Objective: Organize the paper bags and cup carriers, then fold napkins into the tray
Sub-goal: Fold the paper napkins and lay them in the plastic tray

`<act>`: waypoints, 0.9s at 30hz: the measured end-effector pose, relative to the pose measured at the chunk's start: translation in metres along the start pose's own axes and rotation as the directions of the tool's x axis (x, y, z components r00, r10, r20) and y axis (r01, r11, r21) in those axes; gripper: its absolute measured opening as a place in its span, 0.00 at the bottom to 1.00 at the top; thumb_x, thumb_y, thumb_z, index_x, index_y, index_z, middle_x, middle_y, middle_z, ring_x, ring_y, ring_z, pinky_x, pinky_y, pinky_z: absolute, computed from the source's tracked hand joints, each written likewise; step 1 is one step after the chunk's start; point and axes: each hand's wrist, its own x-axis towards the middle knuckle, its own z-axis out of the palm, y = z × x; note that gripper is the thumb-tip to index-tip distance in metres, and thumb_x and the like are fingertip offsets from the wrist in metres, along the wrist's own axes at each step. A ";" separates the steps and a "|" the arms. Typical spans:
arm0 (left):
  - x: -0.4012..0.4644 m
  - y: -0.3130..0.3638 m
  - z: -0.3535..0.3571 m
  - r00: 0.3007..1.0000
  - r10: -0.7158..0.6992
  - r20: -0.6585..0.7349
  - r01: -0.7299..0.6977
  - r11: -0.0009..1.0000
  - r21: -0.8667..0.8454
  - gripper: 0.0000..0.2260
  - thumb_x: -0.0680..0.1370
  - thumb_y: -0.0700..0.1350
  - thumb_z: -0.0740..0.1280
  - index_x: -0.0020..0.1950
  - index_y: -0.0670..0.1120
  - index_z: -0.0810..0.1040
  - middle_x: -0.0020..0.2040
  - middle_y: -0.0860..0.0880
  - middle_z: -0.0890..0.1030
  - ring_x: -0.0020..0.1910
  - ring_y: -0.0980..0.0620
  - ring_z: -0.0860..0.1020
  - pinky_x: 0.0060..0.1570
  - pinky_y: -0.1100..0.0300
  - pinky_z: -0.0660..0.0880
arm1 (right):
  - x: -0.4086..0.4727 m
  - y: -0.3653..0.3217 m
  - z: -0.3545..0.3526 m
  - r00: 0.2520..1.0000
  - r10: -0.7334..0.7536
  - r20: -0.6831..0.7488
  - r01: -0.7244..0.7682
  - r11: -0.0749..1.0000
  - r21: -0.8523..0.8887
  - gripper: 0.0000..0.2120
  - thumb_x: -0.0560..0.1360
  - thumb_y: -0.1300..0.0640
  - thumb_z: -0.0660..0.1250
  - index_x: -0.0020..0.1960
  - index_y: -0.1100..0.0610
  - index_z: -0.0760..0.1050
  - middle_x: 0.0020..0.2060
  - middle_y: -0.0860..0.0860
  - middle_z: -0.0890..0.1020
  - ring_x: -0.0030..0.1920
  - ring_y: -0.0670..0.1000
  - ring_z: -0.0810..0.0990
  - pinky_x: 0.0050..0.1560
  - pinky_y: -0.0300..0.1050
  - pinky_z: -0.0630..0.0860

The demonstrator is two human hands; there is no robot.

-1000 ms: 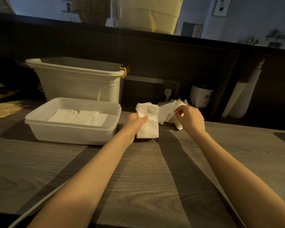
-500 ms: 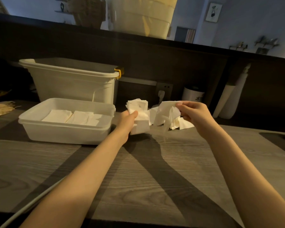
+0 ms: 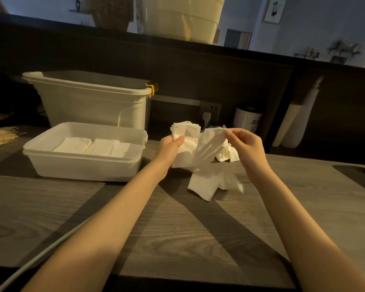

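Left hand (image 3: 170,146) grips folded napkin stack (image 3: 185,133); right hand (image 3: 246,145) pinches one napkin (image 3: 209,144), now lifted, its lower end blurred, perhaps swinging. Tray (image 3: 82,165) left, tall bin (image 3: 93,106) behind.

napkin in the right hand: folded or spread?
Spread, not yet folded. The napkin hangs open and loose from the right hand pinching its top edge; the left hand grips a folded stack.

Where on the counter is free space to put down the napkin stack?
Bare wood lies in front of the tray, between the two forearms, and right of the right hand. Crowded: loose napkins beside the left hand and its napkin stack.
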 end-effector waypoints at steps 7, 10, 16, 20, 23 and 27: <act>-0.005 0.012 0.010 0.989 -0.143 0.035 0.147 0.973 -0.178 0.10 0.80 0.51 0.59 0.59 0.49 0.68 0.44 0.51 0.74 0.40 0.52 0.74 0.45 0.54 0.74 | -0.007 -0.010 0.003 0.998 -0.003 0.066 -0.008 0.988 0.156 0.06 0.78 0.55 0.62 0.45 0.51 0.76 0.37 0.46 0.79 0.36 0.41 0.78 0.35 0.36 0.77; -0.011 0.016 0.012 0.955 -0.257 0.148 0.283 0.937 -0.203 0.09 0.80 0.52 0.60 0.51 0.46 0.72 0.40 0.49 0.77 0.37 0.51 0.77 0.37 0.56 0.75 | -0.010 -0.006 0.008 0.990 0.034 0.134 -0.046 0.995 0.090 0.05 0.78 0.54 0.63 0.44 0.51 0.76 0.41 0.48 0.78 0.37 0.43 0.78 0.34 0.36 0.76; -0.012 0.002 0.015 0.929 -0.157 0.335 0.211 0.969 -0.131 0.19 0.81 0.59 0.50 0.60 0.51 0.74 0.50 0.49 0.80 0.47 0.50 0.79 0.44 0.57 0.77 | -0.011 0.008 0.014 0.994 0.099 0.037 -0.097 0.994 -0.049 0.06 0.78 0.53 0.64 0.51 0.53 0.75 0.40 0.50 0.79 0.34 0.46 0.78 0.28 0.35 0.75; -0.015 0.006 0.015 0.910 -0.139 0.391 0.169 0.985 -0.043 0.18 0.80 0.58 0.55 0.63 0.50 0.71 0.49 0.50 0.79 0.48 0.52 0.79 0.44 0.58 0.77 | -0.010 0.013 0.016 0.996 0.089 -0.006 -0.089 0.992 -0.091 0.08 0.78 0.53 0.63 0.54 0.54 0.75 0.40 0.49 0.79 0.34 0.45 0.78 0.26 0.35 0.73; -0.015 0.005 0.012 0.928 -0.089 0.362 0.072 0.996 0.060 0.16 0.78 0.47 0.64 0.66 0.48 0.69 0.49 0.52 0.78 0.48 0.55 0.77 0.43 0.59 0.76 | -0.007 0.012 0.014 0.995 0.097 0.005 -0.096 0.991 -0.097 0.08 0.78 0.53 0.63 0.54 0.55 0.76 0.39 0.49 0.80 0.32 0.44 0.78 0.28 0.34 0.74; -0.012 0.004 0.009 0.967 -0.064 0.248 0.058 0.998 0.030 0.16 0.79 0.44 0.63 0.66 0.45 0.69 0.53 0.49 0.78 0.51 0.52 0.76 0.49 0.55 0.75 | -0.002 0.013 0.000 0.999 0.035 -0.005 -0.035 0.950 -0.309 0.08 0.78 0.52 0.61 0.53 0.54 0.75 0.44 0.50 0.81 0.41 0.46 0.79 0.39 0.39 0.77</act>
